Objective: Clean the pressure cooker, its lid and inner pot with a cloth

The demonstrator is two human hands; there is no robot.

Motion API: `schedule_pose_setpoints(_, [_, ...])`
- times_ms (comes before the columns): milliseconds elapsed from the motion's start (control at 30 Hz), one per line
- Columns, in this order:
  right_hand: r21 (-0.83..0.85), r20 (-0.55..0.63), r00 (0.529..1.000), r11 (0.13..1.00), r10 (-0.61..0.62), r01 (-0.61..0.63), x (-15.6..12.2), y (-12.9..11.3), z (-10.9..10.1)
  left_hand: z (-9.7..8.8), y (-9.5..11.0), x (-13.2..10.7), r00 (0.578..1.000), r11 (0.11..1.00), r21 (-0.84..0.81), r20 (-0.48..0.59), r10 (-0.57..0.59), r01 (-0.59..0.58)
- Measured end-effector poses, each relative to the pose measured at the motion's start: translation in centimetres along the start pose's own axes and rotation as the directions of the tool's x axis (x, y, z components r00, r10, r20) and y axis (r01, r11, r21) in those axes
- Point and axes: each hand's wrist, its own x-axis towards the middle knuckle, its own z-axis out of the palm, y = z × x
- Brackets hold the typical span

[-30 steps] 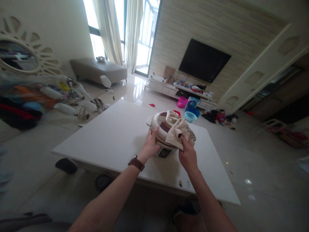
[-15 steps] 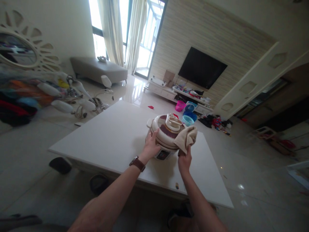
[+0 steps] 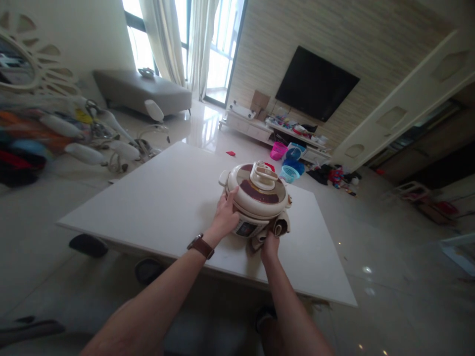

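Note:
A cream and brown electric pressure cooker (image 3: pixel 256 206) stands upright on the white table (image 3: pixel 156 198), its lid on and its control panel facing me. My left hand (image 3: pixel 225 213) grips the left side of the cooker, with the thumb up along the lid's rim. In my right hand (image 3: pixel 270 245) is a bunched beige cloth (image 3: pixel 281 225), pressed against the lower right front of the cooker's body. The cloth hides most of the right fingers.
Black stools (image 3: pixel 149 271) are tucked under the table's front edge. Beyond the table, pink (image 3: pixel 278 151) and light blue baskets (image 3: pixel 289 173) sit on the floor before the TV cabinet (image 3: pixel 247 126). A wrapped lamp with white shades (image 3: pixel 87 154) lies on the left.
My right hand has brought the cloth down from the lid's right edge to the cooker's lower right side. My left hand keeps its hold. The view has shifted a little.

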Motion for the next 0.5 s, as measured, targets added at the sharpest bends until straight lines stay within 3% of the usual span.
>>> schedule_pose_setpoints(100, [0.11, 0.061, 0.998, 0.994, -0.031, 0.024, -3.0, 2.3, 0.6, 0.1, -0.1, 0.0, 1.0, 1.0, 0.01, 0.0, -0.02, 0.02])
schedule_pose_setpoints(200, [0.232, 0.124, 0.989, 0.967, 0.075, -0.103, -4.2, 2.5, 0.4, 0.0, -0.3, 0.0, 1.0, 1.0, 0.011, 0.013, -0.026, 0.026])
schedule_pose_setpoints(333, [0.279, 0.168, 0.949, 0.91, 0.268, -0.307, -1.5, -0.5, -1.1, -0.4, -0.4, 0.0, 0.999, 1.0, 0.007, 0.04, -0.03, 0.03])
schedule_pose_setpoints(500, [0.415, 0.188, 0.963, 0.873, 0.191, -0.255, 1.4, -4.0, -2.3, -0.8, -0.5, 0.0, 0.996, 1.0, 0.003, 0.079, -0.03, 0.03])
